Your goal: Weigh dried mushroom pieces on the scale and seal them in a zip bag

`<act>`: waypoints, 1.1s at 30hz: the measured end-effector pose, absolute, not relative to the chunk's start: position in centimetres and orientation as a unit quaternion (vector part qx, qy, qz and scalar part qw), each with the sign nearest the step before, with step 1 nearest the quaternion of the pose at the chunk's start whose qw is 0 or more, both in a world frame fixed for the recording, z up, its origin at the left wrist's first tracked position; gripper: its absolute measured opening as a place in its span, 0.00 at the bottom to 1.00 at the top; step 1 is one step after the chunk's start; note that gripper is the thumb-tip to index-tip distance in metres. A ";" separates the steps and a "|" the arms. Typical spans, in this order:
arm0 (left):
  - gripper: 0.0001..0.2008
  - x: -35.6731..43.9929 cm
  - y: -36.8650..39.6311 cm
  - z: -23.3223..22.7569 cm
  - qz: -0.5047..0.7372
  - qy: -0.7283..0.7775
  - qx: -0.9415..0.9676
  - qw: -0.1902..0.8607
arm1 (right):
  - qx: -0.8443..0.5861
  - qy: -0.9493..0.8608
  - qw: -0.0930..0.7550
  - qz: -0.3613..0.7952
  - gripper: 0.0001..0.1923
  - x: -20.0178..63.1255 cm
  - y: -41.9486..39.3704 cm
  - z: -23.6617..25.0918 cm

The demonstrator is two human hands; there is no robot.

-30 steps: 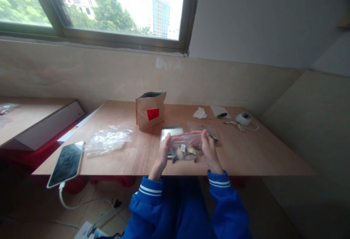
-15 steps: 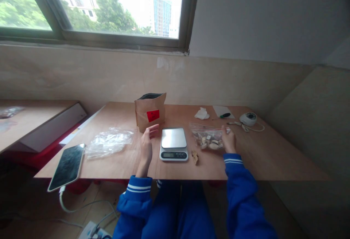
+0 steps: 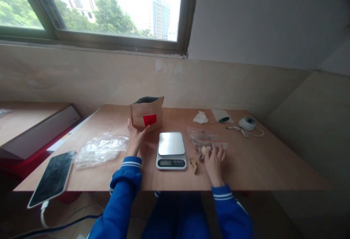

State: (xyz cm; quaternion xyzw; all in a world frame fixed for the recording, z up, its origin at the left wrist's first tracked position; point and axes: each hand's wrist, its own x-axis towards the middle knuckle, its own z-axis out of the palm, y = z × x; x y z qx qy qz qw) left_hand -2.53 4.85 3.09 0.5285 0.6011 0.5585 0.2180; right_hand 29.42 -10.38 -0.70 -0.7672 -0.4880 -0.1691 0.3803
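Left hand (image 3: 134, 139) touches paper bag (image 3: 147, 113); right hand (image 3: 214, 162) on zip bag (image 3: 207, 141).

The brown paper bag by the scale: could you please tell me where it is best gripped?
Probably its near left side wall, where the left hand already reaches. The brown paper bag stands upright with its top open, so a side grip should keep it level.

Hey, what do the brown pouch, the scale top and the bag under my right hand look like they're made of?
The brown pouch looks like matte kraft paper: dull tan, creased, with a dark lining at its open mouth. The scale has what looks like a brushed metal platform, pale grey with a soft sheen; the body is probably plastic. The zip bag under the right hand is thin clear plastic, glossy and wrinkled, with a red seal strip.
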 end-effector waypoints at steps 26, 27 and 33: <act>0.41 -5.2 2.6 0.2 0.495 0.625 0.572 0.193 | -0.612 -0.663 0.424 0.072 0.11 23.7 -10.6 5.7; 0.41 -5.2 2.4 0.2 0.487 0.634 0.572 0.184 | -0.609 -0.668 0.421 0.075 0.11 23.0 -9.4 6.3; 0.36 -5.6 1.7 0.4 0.489 0.605 0.617 0.119 | -0.614 -0.705 0.344 0.094 0.09 20.3 -4.5 5.6</act>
